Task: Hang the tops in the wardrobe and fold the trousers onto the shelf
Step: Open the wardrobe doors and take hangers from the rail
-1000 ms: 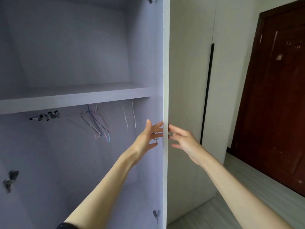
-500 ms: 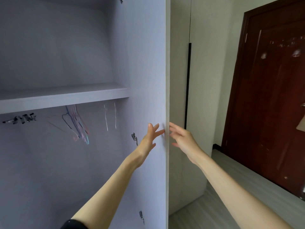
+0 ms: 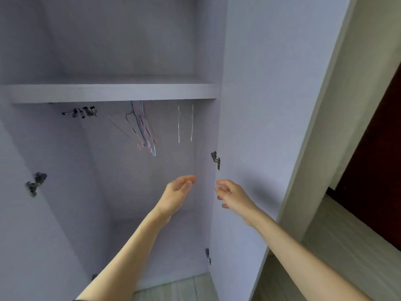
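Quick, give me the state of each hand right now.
Left hand: open, fingers loosely curled, holding nothing.
Right hand: open, fingers relaxed, holding nothing, beside the wardrobe door.

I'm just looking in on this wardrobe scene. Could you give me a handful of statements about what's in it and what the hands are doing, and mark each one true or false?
1. Both the left hand and the right hand hold nothing. True.
2. Clothes hang from the hangers. False: the hangers are bare.
3. The hangers hang below the shelf. True.
4. Folded trousers lie on the shelf. False: none show on it.
5. The right-hand wardrobe door is open. True.
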The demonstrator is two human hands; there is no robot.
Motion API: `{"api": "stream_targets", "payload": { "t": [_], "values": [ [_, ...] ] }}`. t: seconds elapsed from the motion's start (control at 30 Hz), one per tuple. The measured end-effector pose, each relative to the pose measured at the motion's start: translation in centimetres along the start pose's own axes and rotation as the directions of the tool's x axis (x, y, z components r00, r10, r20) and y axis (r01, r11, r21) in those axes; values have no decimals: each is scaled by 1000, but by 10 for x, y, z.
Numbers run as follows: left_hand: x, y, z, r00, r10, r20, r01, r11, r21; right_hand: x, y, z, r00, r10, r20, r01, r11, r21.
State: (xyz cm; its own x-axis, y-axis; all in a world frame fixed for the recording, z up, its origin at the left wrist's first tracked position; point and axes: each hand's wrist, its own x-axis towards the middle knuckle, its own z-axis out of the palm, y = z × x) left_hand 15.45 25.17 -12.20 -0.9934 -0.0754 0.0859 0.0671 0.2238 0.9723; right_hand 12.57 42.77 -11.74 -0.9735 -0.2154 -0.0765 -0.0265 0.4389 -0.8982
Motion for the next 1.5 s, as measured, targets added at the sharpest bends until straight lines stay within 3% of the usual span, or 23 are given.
{"api": "stream_targets", "payload": {
  "t": [0.23,0.43,0.63,0.8,1.0,1.1,1.2,1.33,1.5],
  "values": [
    [66,-45,-96,956,-135,-259,129,991,-40,108,-29,61,999,-24,28,24,1000,-16],
    [149,-74,-161,923,-201,-329,187,980,-72,221,-47,90,997,17,-76,-16,1000,15],
    [226,-91,-190,899,-175,-401,180,983,-27,317,-47,101,977,125,-170,-124,992,19],
    [282,-102,-199,913,-86,-398,135,986,95,389,-44,95,955,95,-283,-105,994,-22],
    [348,-118,-200,881,-35,-471,135,974,182,460,-29,101,921,115,-373,-45,981,191],
    [372,-122,-199,851,-112,-512,216,965,147,482,-26,103,938,136,-318,-73,977,201],
    [380,-129,-199,854,-131,-503,267,941,208,487,-24,113,944,76,-322,-61,997,56],
    [375,-137,-210,871,-54,-488,195,950,243,470,-41,138,934,-60,-352,38,997,-69],
    [352,-139,-226,878,46,-476,83,966,246,444,-58,185,962,-189,-198,176,981,-84]
  ]
}}
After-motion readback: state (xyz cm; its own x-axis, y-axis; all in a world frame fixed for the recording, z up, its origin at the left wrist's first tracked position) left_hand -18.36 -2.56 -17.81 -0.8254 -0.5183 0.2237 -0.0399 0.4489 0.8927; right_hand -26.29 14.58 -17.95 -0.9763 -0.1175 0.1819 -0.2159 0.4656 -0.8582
